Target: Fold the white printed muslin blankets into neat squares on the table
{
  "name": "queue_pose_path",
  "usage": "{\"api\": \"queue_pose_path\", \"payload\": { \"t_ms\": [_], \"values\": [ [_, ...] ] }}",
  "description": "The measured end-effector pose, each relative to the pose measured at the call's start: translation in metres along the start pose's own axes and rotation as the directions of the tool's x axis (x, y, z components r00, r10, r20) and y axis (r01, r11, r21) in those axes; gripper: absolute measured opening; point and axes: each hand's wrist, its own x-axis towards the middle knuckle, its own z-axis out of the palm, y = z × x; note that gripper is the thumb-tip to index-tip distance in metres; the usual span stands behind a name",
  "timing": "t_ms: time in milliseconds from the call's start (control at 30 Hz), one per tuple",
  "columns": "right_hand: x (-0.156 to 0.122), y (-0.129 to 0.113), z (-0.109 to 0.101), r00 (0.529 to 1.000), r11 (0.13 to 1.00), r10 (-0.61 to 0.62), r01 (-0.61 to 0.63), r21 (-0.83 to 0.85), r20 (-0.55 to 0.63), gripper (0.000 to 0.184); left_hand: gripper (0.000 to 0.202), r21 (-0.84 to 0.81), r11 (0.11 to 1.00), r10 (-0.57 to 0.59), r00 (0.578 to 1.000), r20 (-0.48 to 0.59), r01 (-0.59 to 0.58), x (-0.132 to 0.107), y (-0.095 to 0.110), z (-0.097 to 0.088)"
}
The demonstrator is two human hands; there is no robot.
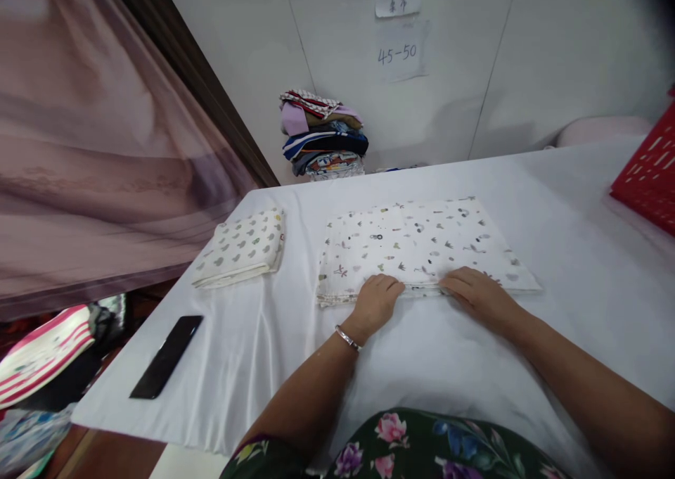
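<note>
A white printed cloth (pixel 416 243), folded into a wide rectangle, lies flat on the white-covered table (pixel 553 205). My left hand (pixel 377 297) rests at its near edge, fingers curled round that edge. My right hand (pixel 474 292) sits just to the right on the same edge, fingers also curled onto it. A thin bangle is on my left wrist. A smaller folded cloth (pixel 242 247) with a green print lies to the left, apart from both hands.
A black phone (pixel 167 356) lies near the table's left front corner. A stack of folded clothes (pixel 323 136) stands against the back wall. A red basket (pixel 651 169) sits at the right edge. A pink curtain (pixel 95 141) hangs on the left, with striped fabric (pixel 42 352) below it.
</note>
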Motion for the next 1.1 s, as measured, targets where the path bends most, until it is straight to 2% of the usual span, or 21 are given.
{"api": "queue_pose_path", "payload": {
  "t_ms": [133, 333, 567, 767, 1000, 1100],
  "values": [
    [0.0000, 0.0027, 0.0009, 1.000, 1.000, -0.020, 0.020, 0.016, 0.017, 0.027, 0.020, -0.007, 1.000, 0.024, 1.000, -0.001, -0.024, -0.0029, -0.0007, 0.0002],
    [-0.0023, 0.0093, 0.0065, 0.997, 0.998, -0.067, 0.067, -0.006, 0.026, 0.026, 0.013, -0.101, 0.994, 0.038, 0.999, -0.012, -0.039, -0.0042, 0.0010, -0.0065],
    [-0.0026, 0.0077, 0.0035, 0.996, 0.995, -0.086, 0.086, 0.043, 0.000, 0.020, 0.015, -0.060, 0.998, 0.016, 1.000, -0.006, -0.016, -0.0019, 0.0015, -0.0041],
    [-0.0013, 0.0071, 0.0053, 0.998, 0.998, -0.067, 0.067, 0.009, -0.009, 0.019, 0.015, -0.099, 0.995, -0.017, 0.999, -0.050, 0.012, -0.0002, 0.0004, -0.0013],
    [-0.0018, 0.0038, 0.0059, 0.999, 1.000, 0.004, -0.003, 0.017, -0.050, 0.024, 0.010, -0.094, 0.993, -0.079, 0.996, -0.028, 0.077, 0.0015, 0.0009, 0.0008],
    [-0.0028, 0.0033, 0.0074, 0.998, 0.999, 0.050, -0.049, 0.016, -0.050, 0.024, 0.021, -0.100, 0.994, -0.045, 0.997, -0.061, 0.038, -0.0001, 0.0011, 0.0016]
  ]
}}
